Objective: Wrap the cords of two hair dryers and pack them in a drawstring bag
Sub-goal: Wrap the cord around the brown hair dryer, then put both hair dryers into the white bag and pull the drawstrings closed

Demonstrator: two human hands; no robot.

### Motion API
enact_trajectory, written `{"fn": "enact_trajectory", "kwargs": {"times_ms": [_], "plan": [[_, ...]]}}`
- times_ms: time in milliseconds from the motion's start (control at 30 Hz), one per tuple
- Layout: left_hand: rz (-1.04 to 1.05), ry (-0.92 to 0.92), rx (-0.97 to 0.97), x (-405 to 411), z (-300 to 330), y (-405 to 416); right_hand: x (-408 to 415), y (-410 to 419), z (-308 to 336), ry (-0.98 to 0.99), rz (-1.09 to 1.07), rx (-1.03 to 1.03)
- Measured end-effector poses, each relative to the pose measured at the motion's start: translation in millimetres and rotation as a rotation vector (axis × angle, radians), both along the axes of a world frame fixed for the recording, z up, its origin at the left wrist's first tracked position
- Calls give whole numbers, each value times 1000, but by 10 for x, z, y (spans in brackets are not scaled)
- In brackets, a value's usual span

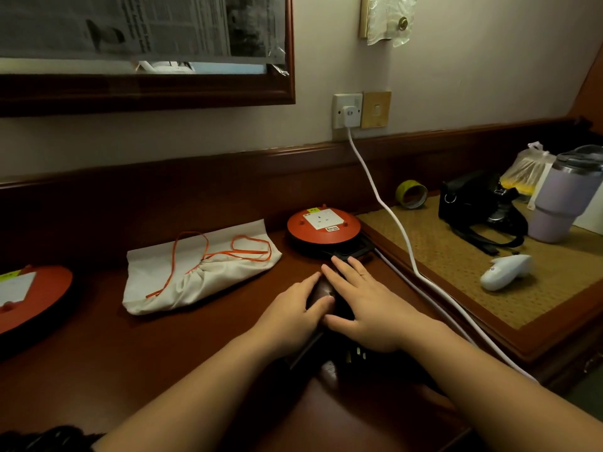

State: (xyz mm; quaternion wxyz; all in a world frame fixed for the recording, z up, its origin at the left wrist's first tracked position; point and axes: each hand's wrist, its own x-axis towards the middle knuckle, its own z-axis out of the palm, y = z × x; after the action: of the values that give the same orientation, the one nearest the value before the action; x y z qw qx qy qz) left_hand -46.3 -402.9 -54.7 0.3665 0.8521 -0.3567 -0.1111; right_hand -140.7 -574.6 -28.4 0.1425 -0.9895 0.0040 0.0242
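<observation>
A dark hair dryer (327, 289) lies on the brown wooden desk (182, 350), mostly covered by my hands. My left hand (292, 309) cups its left side, thumb laid over the top. Flat on the dryer's right side rests my right hand (363, 305), fingers spread and pointing away from me. The dryer's lower body (354, 357) shows dark between my wrists. To the left lies a white drawstring bag (195, 275), flat, with loose orange strings (208, 252) on top. I see only this one dryer; its cord is hidden.
An orange round socket reel (324, 228) sits just beyond my fingers, a second reel (32, 295) at the far left. A white cable (401, 230) runs from the wall plug past my right arm. Tape roll, black bag, tumbler and white controller sit on the woven mat (456, 256).
</observation>
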Motion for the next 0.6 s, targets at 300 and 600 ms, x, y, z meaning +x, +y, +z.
{"fn": "enact_trajectory", "kwargs": {"times_ms": [300,600], "plan": [[253,-136,-208,271,180,546,299,342,251,-17,-80,-85],[699,-64,520,1236,-2,1522,1180,1387,237,-21,205,-164]]}}
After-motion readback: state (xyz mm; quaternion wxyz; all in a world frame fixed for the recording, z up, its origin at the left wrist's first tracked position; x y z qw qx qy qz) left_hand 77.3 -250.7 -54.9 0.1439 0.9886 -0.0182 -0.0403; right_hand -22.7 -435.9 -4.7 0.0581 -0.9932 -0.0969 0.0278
